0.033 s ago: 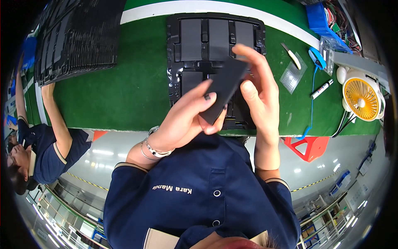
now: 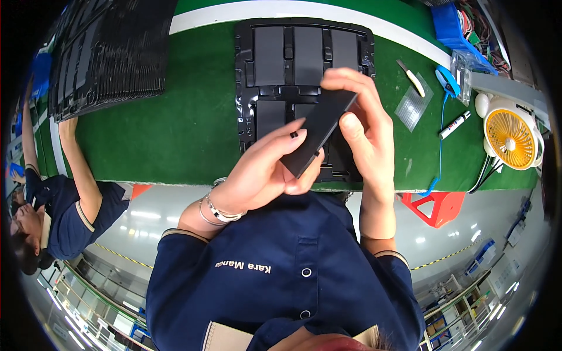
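Observation:
My left hand (image 2: 263,169), with bracelets on the wrist, and my right hand (image 2: 366,128) both grip a flat black rectangular panel (image 2: 319,131), held tilted above the table. The left thumb and fingers clamp its lower end; the right fingers curl over its upper end. Beneath it lies a black moulded tray (image 2: 241,88) whose compartments hold similar dark panels (image 2: 269,55). My hands hide the tray's lower right part.
The tray rests on a green mat (image 2: 175,128). A stack of black trays (image 2: 111,52) lies far left, near a co-worker's arm (image 2: 76,169). To the right lie a small cutter (image 2: 411,77), a clear bag (image 2: 413,105), a marker (image 2: 453,124), a blue cable (image 2: 442,134), a yellow fan (image 2: 512,137) and a blue bin (image 2: 451,23).

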Motion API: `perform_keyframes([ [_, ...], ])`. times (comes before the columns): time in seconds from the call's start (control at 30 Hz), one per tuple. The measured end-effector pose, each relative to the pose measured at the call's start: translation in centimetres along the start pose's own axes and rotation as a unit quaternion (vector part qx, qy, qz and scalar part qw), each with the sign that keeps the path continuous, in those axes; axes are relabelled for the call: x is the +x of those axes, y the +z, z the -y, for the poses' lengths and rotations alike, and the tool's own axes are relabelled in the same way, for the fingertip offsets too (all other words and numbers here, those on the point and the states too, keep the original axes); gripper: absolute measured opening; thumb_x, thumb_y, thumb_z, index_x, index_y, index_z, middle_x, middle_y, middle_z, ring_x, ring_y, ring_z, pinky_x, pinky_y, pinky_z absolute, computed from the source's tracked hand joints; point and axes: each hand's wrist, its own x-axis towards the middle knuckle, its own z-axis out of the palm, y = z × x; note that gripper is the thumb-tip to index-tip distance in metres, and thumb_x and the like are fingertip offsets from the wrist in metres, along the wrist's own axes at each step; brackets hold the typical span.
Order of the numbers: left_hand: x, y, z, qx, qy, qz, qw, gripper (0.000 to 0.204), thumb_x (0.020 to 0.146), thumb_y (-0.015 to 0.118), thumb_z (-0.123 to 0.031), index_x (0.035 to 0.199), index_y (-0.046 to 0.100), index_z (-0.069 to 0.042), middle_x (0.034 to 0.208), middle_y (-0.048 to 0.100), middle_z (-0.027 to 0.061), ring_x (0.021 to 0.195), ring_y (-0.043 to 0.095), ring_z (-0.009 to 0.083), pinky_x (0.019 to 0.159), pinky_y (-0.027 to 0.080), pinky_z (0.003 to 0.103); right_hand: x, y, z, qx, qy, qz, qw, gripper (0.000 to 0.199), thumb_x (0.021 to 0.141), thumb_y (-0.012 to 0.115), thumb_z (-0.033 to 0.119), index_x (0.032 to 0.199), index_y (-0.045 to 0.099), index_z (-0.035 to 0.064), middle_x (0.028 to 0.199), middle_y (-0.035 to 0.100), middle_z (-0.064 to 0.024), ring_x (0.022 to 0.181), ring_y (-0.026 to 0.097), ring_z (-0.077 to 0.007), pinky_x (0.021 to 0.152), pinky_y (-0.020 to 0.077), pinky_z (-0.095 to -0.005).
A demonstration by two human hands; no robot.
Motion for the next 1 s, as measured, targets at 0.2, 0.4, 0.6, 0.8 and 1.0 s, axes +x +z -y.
perform_keyframes([
  [0.2, 0.7, -0.7, 0.9, -0.209, -0.192, 0.128, 0.95, 0.034, 0.102, 0.031, -0.037, 0.099, 0.048, -0.008, 0.051, 0.028, -0.0098, 0.04, 0.026, 0.0017, 0.04, 0.02, 0.019, -0.4, -0.7, -0.4, -0.045, 0.036, -0.011, 0.998, 0.027, 0.083, 0.07, 0.019, 0.075, 0.057, -0.0027, 0.084, 0.055, -0.007, 0.072, 0.05, -0.0149, 0.064, 0.0401, -0.0278],
  [0.4, 0.9, -1.1, 1.1, -0.197, -0.162, 0.124, 0.959, 0.033, 0.103, 0.03, -0.035, 0.097, 0.047, -0.008, 0.053, 0.028, -0.0091, 0.042, 0.026, 0.0016, 0.04, 0.02, 0.018, -0.5, -0.7, 0.1, -0.101, 0.041, -0.035, 0.993, 0.025, 0.083, 0.07, 0.019, 0.074, 0.06, -0.0023, 0.079, 0.052, -0.0061, 0.07, 0.048, -0.0141, 0.061, 0.0383, -0.0274],
  [0.6, 0.0, 2.0, 0.7, 0.328, 0.03, -0.185, 0.926, 0.031, 0.102, 0.043, -0.026, 0.119, 0.049, -0.002, 0.072, 0.052, 0.0003, 0.056, 0.042, 0.0054, 0.051, 0.032, 0.019, -0.8, -1.8, 2.0, -0.044, 0.153, 0.041, 0.986, 0.025, 0.088, 0.062, 0.016, 0.109, 0.065, 0.0033, 0.073, 0.046, -0.0007, 0.071, 0.043, -0.009, 0.06, 0.0349, -0.025],
  [0.8, -0.3, -1.4, 0.4, 0.601, 0.245, -0.167, 0.742, 0.025, 0.092, 0.053, -0.004, 0.117, 0.054, 0.0, 0.077, 0.052, 0.0001, 0.072, 0.05, 0.008, 0.072, 0.042, 0.023, -0.2, -5.5, 0.3, -0.143, 0.092, -0.035, 0.985, 0.029, 0.086, 0.055, 0.001, 0.115, 0.059, 0.0031, 0.075, 0.051, -0.0024, 0.074, 0.048, -0.0126, 0.073, 0.0426, -0.0259],
  [1.0, -1.0, -3.4, -0.7, 0.583, 0.265, -0.23, 0.733, 0.022, 0.094, 0.052, -0.006, 0.115, 0.055, -0.001, 0.078, 0.052, 0.0004, 0.075, 0.051, 0.009, 0.074, 0.043, 0.024, -1.5, -6.0, -1.4, -0.308, 0.081, 0.097, 0.943, 0.024, 0.084, 0.058, 0.0, 0.107, 0.061, 0.0037, 0.079, 0.053, -0.0079, 0.076, 0.052, -0.0233, 0.071, 0.0437, -0.0336],
])
